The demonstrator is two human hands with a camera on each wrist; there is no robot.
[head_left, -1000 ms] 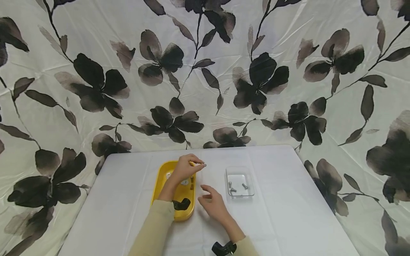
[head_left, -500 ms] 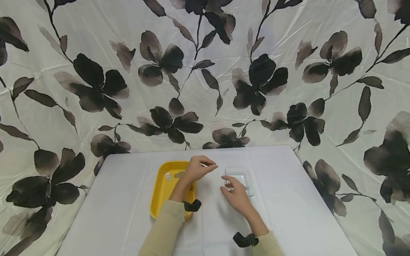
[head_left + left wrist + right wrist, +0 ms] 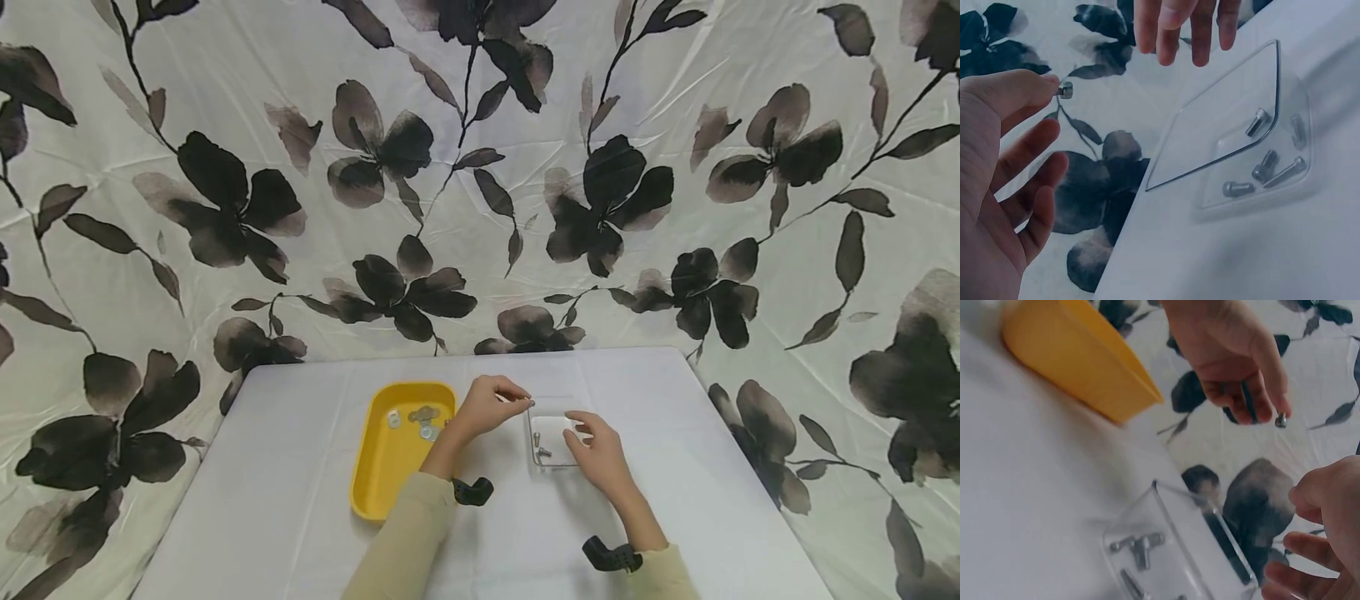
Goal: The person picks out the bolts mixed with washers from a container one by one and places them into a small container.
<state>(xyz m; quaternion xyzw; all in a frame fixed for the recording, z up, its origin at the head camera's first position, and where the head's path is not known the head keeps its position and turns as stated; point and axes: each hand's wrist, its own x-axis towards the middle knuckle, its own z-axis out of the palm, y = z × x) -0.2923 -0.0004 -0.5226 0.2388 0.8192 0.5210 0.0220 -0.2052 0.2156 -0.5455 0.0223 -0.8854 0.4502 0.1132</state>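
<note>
My left hand (image 3: 483,408) pinches a small metal screw (image 3: 1065,90) between thumb and fingertip, held up at the left rim of a clear plastic box (image 3: 1277,81). Several loose silver screws (image 3: 1238,189) lie on the box floor. My right hand (image 3: 600,454) is at the box's right side, fingers spread and slightly bent, holding nothing. In the head view it covers part of the box. Seen from the right wrist, the pinched screw (image 3: 1281,420) sticks out from the fingertips, apart from the right hand (image 3: 1329,531).
Left of the box stands a yellow tray (image 3: 375,487) with several round grey discs (image 3: 423,414) and a small white piece (image 3: 393,418). Both sit on a white-covered table (image 3: 255,492). A floral curtain (image 3: 495,200) hangs behind the table.
From above the yellow tray, my left hand has moved right to the clear box, still pinching the screw. My right hand has also shifted right, from between the containers to the box's right side.
</note>
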